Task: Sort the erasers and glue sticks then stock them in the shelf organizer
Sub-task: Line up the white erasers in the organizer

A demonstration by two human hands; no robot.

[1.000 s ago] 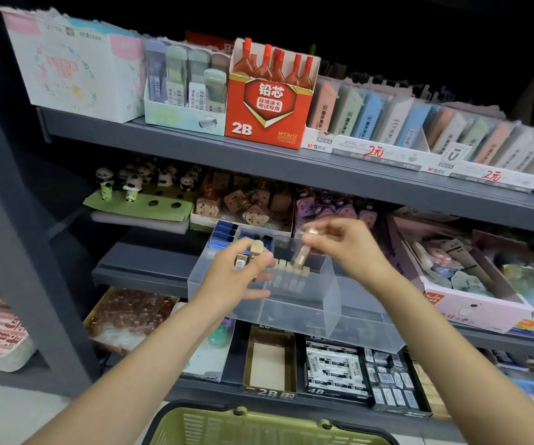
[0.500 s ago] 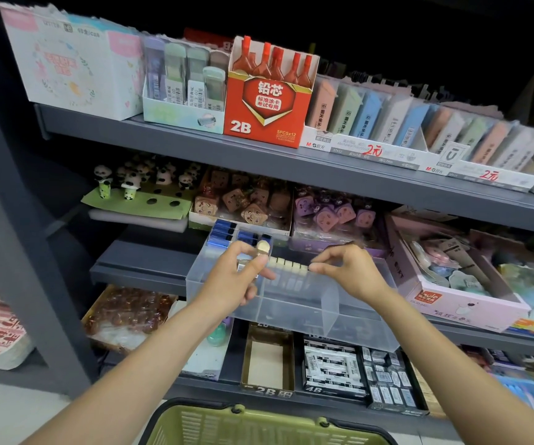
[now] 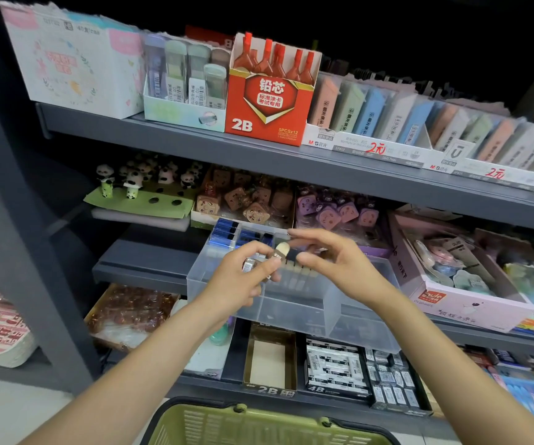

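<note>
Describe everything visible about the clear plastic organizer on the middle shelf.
The clear plastic organizer is a translucent, frosted-looking bin with inner dividers, sitting at the front edge of the middle shelf and overhanging it. Blue-wrapped items fill its back-left compartment; a row of small pale sticks stands along one divider. The front compartments look empty. The left hand and right hand hover above it; contact is unclear.

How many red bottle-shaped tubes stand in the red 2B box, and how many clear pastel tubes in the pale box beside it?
Red bottle-shaped tubes, red 2B cardboard box: 5
Clear pastel tubes, pale cardboard box: 5
Total: 10
</note>
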